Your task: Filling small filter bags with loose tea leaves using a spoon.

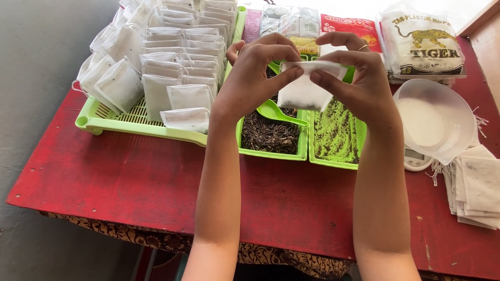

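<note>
Both of my hands hold one small white tea bag (pixel 304 91) up above the green trays. My left hand (pixel 258 73) pinches its top left edge, my right hand (pixel 354 73) pinches the top right edge. Below the bag sits a green tray of dark loose tea leaves (pixel 268 136) with a green plastic scoop (pixel 278 112) lying in it. Beside it on the right is a green tray (pixel 333 135) with a thin layer of tea dust.
A large green slatted tray (pixel 112 119) at the left holds several filled white tea bags in rows. A white bowl (pixel 432 122) rests on a small scale (pixel 416 158) at the right, beside a stack of empty bags (pixel 479 190). Plastic packets (pixel 422 44) lie at the back of the red table (pixel 156 182).
</note>
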